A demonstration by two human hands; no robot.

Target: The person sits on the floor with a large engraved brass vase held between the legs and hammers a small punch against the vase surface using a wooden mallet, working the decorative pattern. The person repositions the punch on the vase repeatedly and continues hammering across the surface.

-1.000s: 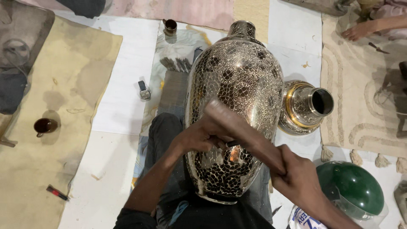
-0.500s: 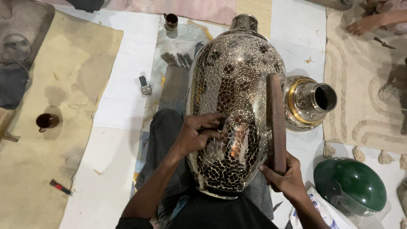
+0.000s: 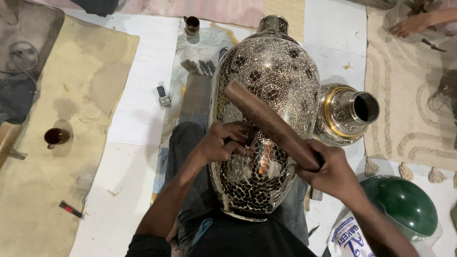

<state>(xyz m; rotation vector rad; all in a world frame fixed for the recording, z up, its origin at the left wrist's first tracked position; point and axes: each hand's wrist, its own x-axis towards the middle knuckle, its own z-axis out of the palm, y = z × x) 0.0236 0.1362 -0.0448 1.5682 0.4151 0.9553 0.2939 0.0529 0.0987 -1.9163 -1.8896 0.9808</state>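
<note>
The big shiny vase (image 3: 269, 109) lies on the person's lap. The left hand (image 3: 223, 143) presses curled fingers on its side. The right hand (image 3: 331, 169) grips a wooden stick (image 3: 269, 123) over it.

A floor workshop for decorated metalware

An engraved metal vase (image 3: 266, 119) lies across a seated person's lap, a smaller brass-rimmed vase (image 3: 345, 116) beside it, with stained mats (image 3: 81, 95), small punches (image 3: 202, 67) and cups (image 3: 56, 137) spread over the tiled floor (image 3: 143, 104).
</note>
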